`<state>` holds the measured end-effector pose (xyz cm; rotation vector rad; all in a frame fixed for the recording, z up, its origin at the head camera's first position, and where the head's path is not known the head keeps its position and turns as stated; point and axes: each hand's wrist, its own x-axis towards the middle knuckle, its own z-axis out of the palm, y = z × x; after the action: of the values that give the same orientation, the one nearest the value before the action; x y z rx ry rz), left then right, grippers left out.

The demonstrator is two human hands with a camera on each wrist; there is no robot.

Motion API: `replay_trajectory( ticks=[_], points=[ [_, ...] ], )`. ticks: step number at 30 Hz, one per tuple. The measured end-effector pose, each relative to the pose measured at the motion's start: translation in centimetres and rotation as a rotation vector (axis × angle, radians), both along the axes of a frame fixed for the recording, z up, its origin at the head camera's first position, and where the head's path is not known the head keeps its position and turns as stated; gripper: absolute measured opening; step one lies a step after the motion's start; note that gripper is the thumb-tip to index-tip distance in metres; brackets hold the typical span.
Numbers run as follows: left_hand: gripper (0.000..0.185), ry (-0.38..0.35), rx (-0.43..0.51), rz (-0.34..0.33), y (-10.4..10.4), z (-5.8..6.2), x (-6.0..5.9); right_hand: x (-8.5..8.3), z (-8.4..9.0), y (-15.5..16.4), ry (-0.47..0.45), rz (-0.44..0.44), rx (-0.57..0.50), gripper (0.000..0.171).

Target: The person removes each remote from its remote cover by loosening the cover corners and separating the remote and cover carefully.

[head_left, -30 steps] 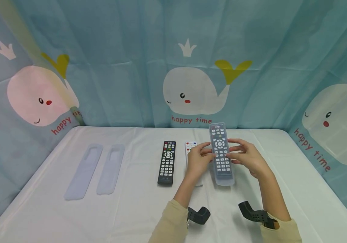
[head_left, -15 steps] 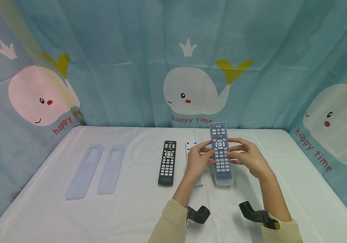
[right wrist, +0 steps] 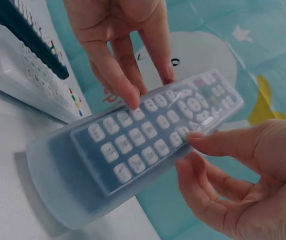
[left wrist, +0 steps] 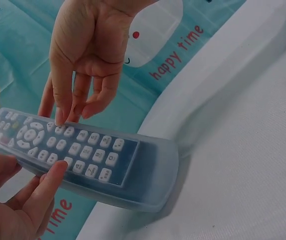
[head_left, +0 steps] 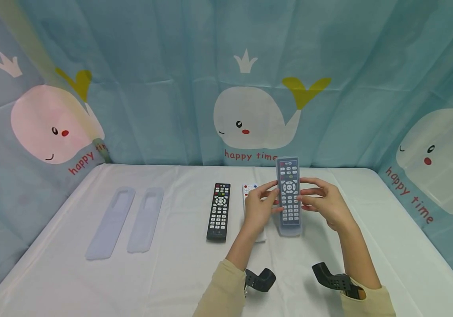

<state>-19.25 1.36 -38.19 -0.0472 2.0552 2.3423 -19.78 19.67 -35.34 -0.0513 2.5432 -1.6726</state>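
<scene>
Both hands pinch one remote in its clear cover (head_left: 289, 196) and hold it up above the white table (head_left: 178, 273); the left hand (head_left: 259, 209) nips its left long edge with thumb and fingertips, and the right hand (head_left: 326, 203) nips its right long edge the same way, fingers gently bent; in the left wrist view the left thumb (left wrist: 50, 176) presses the near edge by the number keys, and fingertips of the right hand (left wrist: 60, 114) touch the far edge.

Inside the soft see-through cover sits a dark remote with pale buttons; the cover sticks out past the remote's bottom end like a little loose pocket (right wrist: 58, 185).

Its long side runs away from the person, top end toward the whale curtain (head_left: 250, 119), bottom end toward the person, buttons facing up, tipped a bit.

Just left of the left hand lies a white remote (head_left: 249, 189), partly hidden, and next to that a black remote (head_left: 219, 211); two empty clear covers (head_left: 125, 222) lie side by side well apart on the left; bare tablecloth spreads on the right side and in front.
</scene>
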Motion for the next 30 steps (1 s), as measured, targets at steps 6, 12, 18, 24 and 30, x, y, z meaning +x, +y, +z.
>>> replay_trajectory(
  ticks=[6, 12, 18, 24, 30],
  points=[
    [0.031, 0.01, -0.023, 0.01, 0.0, 0.1, 0.2, 0.1, 0.3, 0.0, 0.005, -0.004, -0.053, 0.058],
    [0.032, 0.021, 0.001, 0.007, 0.0, 0.1, 0.2, 0.3, 0.7, 0.2, 0.021, 0.019, -0.075, 0.055],
    [0.035, 0.027, -0.002, 0.017, 0.1, 0.2, 0.2, 0.4, 1.1, 0.1, 0.008, 0.027, -0.08, 0.05],
    [0.028, 0.075, -0.05, 0.042, 0.2, 0.5, 0.3, 0.5, 1.3, 0.2, 0.017, 0.038, -0.099, 0.045],
    [0.021, 0.109, -0.079, 0.05, 0.2, 0.5, 0.2, 0.5, 1.2, 0.2, 0.064, 0.078, -0.09, 0.036]
  ],
)
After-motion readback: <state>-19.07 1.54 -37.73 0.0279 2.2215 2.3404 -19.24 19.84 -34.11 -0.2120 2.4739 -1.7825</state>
